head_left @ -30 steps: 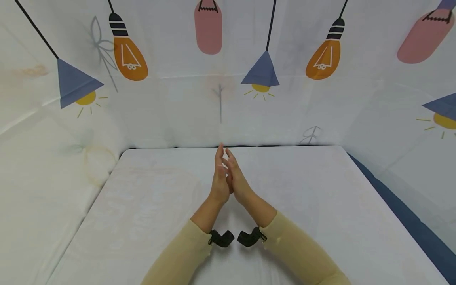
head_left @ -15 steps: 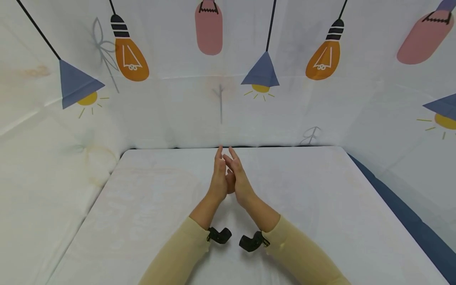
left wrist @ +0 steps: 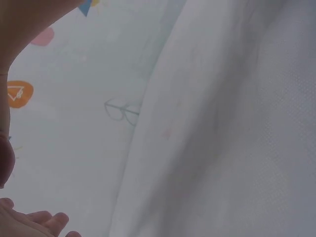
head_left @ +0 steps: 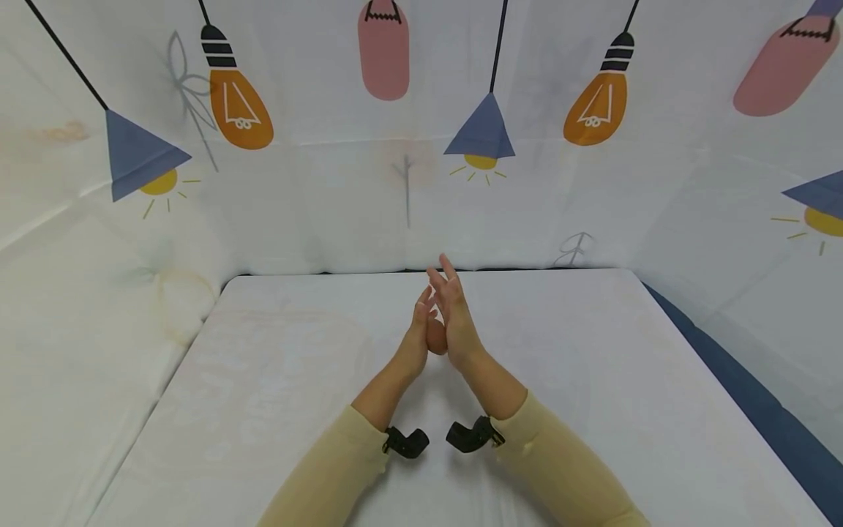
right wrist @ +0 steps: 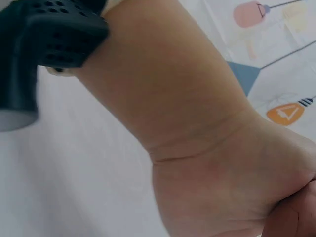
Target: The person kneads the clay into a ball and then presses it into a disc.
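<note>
Fingers (head_left: 450,267) of both hands mostly extended, not wrapped round anything; palms holding what looks like a rounded brown lump (head_left: 436,337) between them.

From the head: left hand (head_left: 413,344) and right hand (head_left: 463,329) facing each other over the white table (head_left: 296,410), right reaching farther forward; lump low between the palms, on the wrist side of the fingers, seemingly touching both, neither hand clearly nearer, visible oval longest along the hands. From the left wrist: probable edge of the lump at far left, loosely bent fingertips (left wrist: 58,220) below. From the right wrist: palm heel beside a reddish patch, probably the lump; fingers out of frame, spread impossible to tell.
</note>
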`<state>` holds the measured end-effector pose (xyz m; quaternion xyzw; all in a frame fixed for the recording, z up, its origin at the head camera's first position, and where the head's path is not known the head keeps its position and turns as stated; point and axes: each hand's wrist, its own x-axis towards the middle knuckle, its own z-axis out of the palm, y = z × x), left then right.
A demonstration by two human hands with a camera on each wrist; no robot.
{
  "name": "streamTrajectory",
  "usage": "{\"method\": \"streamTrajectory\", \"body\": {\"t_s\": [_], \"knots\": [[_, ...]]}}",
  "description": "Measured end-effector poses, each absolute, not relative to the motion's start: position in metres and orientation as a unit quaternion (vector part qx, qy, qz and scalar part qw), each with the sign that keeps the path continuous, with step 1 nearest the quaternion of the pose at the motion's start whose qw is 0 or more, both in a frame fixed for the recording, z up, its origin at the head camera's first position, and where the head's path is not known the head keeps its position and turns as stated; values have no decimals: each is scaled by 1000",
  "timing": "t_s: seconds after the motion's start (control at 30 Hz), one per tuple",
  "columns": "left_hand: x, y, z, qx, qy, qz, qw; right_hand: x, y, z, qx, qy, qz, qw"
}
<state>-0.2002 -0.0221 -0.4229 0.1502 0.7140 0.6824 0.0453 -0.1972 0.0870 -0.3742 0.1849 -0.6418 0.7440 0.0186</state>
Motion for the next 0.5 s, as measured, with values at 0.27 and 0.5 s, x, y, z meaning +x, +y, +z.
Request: {"method": "streamTrajectory", "body": {"t_s": [0.27,0.5], "knots": [[-193,-16,-426,181,708,680,57,-208,94,-368,183,-650,736,49],[-188,-13,-421,213,690,691,34,-220,98,-374,170,-694,694,90]]}}
